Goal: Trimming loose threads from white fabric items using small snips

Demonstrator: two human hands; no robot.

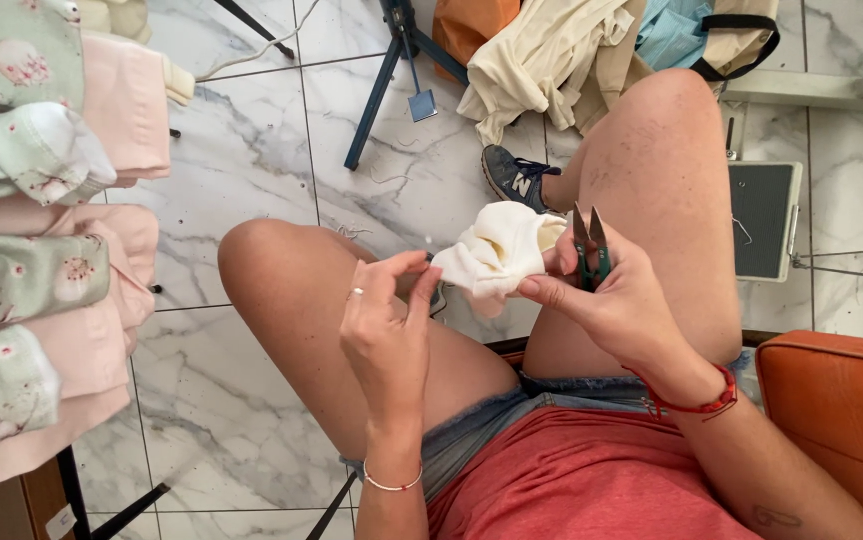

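Pink and green folded garments stacked at nine o'clock, cream cloth pile at twelve, blue stand legs on the marble floor, orange seat at four, grey pedal at three.

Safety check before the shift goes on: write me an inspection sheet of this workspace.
Surface: white marble-pattern tiled floor; the work is held above the person's bare knees.
Job's things: small cream folded fabric piece; green-handled thread snips, blades pointing up.
Clutter: stacked pink and mint floral garments at left; heap of cream and beige cloth on the floor.
Hands: right hand holds the snips and the fabric; left hand has fingers pinched close to the fabric.
Cables: thin white cord on the floor.
Surroundings: blue metal stand legs, orange padded seat, dark sneaker.
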